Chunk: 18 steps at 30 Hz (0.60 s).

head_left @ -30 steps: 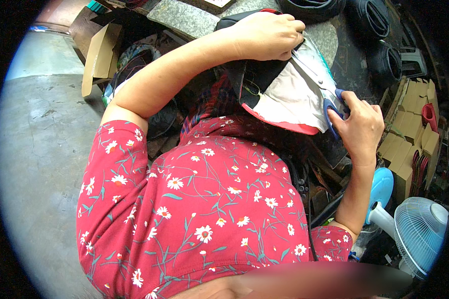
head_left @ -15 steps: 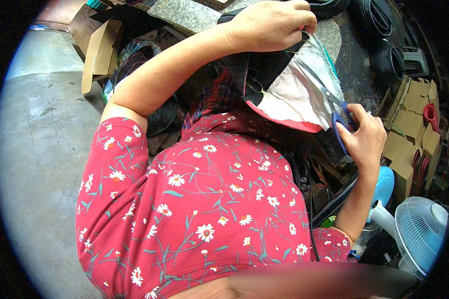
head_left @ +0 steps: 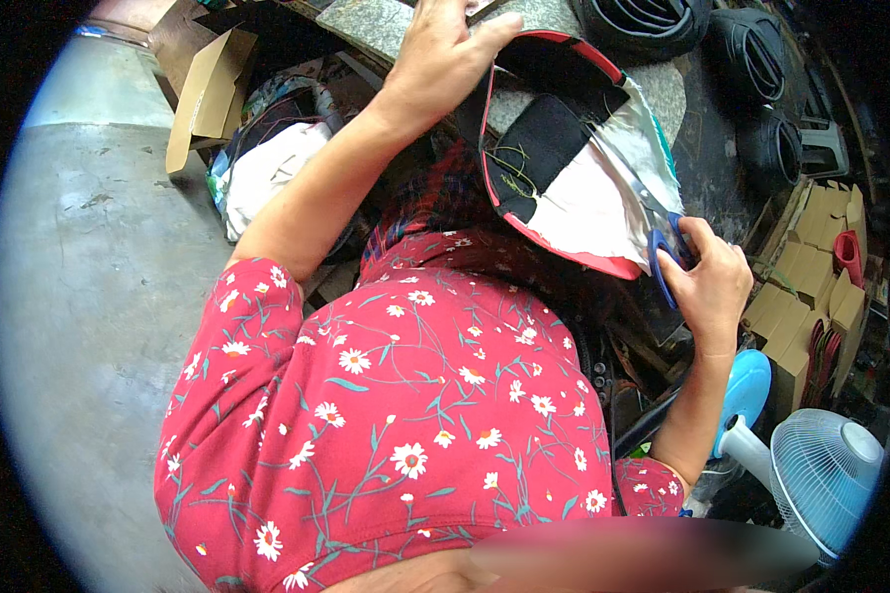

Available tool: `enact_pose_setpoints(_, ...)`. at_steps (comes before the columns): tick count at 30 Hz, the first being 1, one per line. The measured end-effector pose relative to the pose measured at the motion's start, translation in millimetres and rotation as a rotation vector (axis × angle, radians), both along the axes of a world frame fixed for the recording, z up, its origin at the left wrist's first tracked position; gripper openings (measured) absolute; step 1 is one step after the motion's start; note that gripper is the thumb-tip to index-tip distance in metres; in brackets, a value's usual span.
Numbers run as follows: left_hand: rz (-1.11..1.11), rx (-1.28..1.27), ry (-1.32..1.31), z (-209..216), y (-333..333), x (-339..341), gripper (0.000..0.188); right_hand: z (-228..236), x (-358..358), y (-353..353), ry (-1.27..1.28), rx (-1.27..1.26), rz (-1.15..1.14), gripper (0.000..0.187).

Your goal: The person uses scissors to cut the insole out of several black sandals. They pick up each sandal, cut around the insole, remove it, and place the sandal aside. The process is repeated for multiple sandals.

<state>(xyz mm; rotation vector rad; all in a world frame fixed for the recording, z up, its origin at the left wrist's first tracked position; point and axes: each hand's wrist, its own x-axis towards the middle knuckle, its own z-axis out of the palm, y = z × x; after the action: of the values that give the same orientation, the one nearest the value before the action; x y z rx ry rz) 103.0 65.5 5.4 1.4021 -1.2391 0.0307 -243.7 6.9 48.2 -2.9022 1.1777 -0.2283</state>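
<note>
Evidently, the right hand [head_left: 714, 287] is clamped on blue-handled scissors [head_left: 650, 201]; just left of it, the red-rimmed fabric piece [head_left: 595, 203] looks light and floppy, best held by its rim near the left hand [head_left: 437, 64], whose grip I cannot tell.

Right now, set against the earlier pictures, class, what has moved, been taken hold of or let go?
The left hand has moved left, away from the white lining's far corner to the red-edged piece's left side; whether it grips there is unclear. More of a white bundle at left shows. The right hand still holds the blue-handled scissors.
</note>
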Motion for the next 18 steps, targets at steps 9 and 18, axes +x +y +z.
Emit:
enact_pose_setpoints(9,-0.171,0.782,0.091,6.1,21.7,20.1,0.043,-8.6,6.6,1.3,0.005,0.189,0.127,0.033)
enact_pose_setpoints(18,-0.620,0.220,0.493,71.4,37.8,-25.1,0.055,35.4,-66.1,-11.0,-0.227,0.440,-0.014,0.046)
